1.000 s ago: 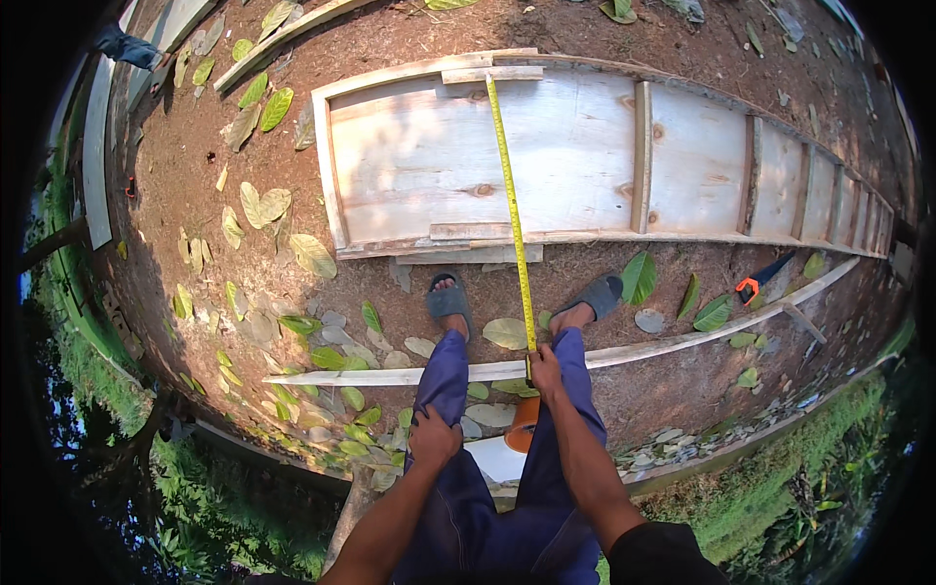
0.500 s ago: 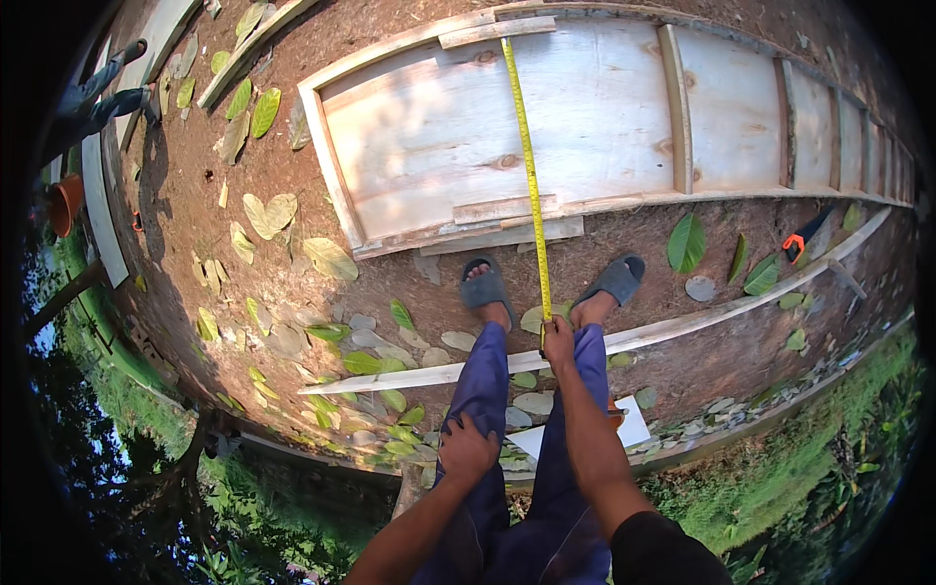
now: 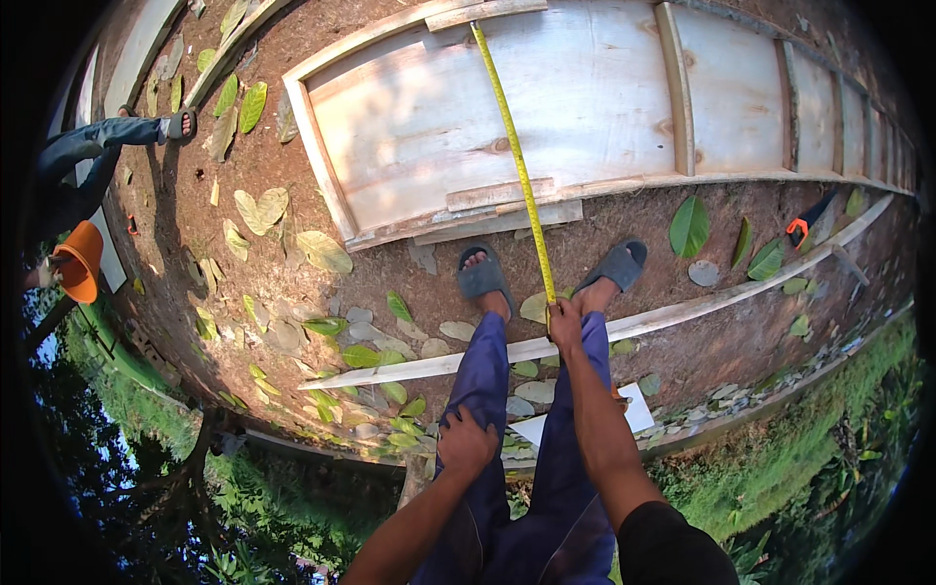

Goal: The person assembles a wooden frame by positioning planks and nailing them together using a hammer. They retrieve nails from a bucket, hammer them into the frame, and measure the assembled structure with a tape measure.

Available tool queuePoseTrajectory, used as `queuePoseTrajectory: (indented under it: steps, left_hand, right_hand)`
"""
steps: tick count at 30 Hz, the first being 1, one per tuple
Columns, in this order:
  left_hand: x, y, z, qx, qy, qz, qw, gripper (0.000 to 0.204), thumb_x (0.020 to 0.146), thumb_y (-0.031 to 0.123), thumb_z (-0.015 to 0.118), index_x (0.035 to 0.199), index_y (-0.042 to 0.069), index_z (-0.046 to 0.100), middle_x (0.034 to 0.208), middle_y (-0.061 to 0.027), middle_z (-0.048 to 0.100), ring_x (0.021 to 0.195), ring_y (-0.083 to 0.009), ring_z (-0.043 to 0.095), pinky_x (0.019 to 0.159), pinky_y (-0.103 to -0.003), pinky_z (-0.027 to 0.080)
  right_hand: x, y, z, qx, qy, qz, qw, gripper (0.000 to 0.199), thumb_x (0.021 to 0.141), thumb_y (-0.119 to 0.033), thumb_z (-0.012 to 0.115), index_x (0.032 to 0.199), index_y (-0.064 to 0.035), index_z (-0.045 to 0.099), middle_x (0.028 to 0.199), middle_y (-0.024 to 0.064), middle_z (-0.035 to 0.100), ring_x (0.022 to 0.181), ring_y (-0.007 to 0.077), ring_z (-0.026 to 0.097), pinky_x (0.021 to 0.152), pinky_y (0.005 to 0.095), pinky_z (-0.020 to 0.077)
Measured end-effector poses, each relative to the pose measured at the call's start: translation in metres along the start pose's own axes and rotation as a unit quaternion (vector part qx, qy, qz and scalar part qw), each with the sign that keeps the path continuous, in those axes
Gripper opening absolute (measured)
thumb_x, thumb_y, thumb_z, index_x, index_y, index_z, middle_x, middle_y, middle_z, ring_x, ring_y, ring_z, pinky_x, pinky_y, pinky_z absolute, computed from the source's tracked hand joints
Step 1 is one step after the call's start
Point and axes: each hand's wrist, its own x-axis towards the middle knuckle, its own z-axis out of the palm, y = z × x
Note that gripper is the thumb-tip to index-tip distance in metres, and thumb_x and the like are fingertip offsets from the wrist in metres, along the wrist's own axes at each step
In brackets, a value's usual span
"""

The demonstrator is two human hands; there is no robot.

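Careful: your right hand pinches the yellow tape measure stretched across the wooden panel, your left hand clasps your thigh, and loosening could snap the tape back.

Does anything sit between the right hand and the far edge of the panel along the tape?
Nothing visible does. From the right hand the tape runs unbroken between the sandals, over the panel, to its far edge.
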Motion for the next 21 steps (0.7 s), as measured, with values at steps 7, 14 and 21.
queuePoseTrajectory:
  steps: [7, 14, 21]
  left_hand:
    - [0.006, -0.002, -0.004, 0.0, -0.001, 0.006, 1.0, 0.076, 0.086, 0.043, 0.068, 0.142, -0.003, 0.045, 0.131, -0.0269, 0.054, 0.114, -0.0487, 0.059, 0.09, -0.054, 0.054]
    - [0.01, 0.0, -0.01, -0.001, -0.031, -0.006, 1.0, 0.077, 0.086, 0.043, 0.068, 0.143, -0.003, 0.044, 0.131, -0.0273, 0.054, 0.116, -0.0491, 0.057, 0.092, -0.055, 0.053]
    - [0.011, -0.001, -0.011, 0.011, -0.041, -0.015, 0.999, 0.08, 0.087, 0.044, 0.067, 0.146, -0.001, 0.039, 0.136, -0.0268, 0.051, 0.12, -0.0484, 0.056, 0.095, -0.054, 0.052]
  right_hand:
    - [0.027, 0.002, 0.011, -0.026, -0.016, 0.032, 0.999, 0.031, 0.1, -0.03, 0.055, 0.11, -0.0033, 0.066, 0.1, 0.0236, 0.068, 0.098, 0.0405, 0.065, 0.085, 0.0456, 0.0488]
    - [0.037, 0.001, 0.019, 0.009, 0.006, 0.023, 1.0, 0.028, 0.1, -0.029, 0.055, 0.108, -0.0034, 0.065, 0.098, 0.0251, 0.068, 0.095, 0.0431, 0.065, 0.083, 0.0474, 0.049]
    - [0.022, 0.003, 0.042, 0.062, 0.005, 0.026, 0.998, 0.027, 0.101, -0.028, 0.054, 0.111, -0.0044, 0.062, 0.097, 0.0262, 0.067, 0.093, 0.0431, 0.065, 0.081, 0.0481, 0.0487]
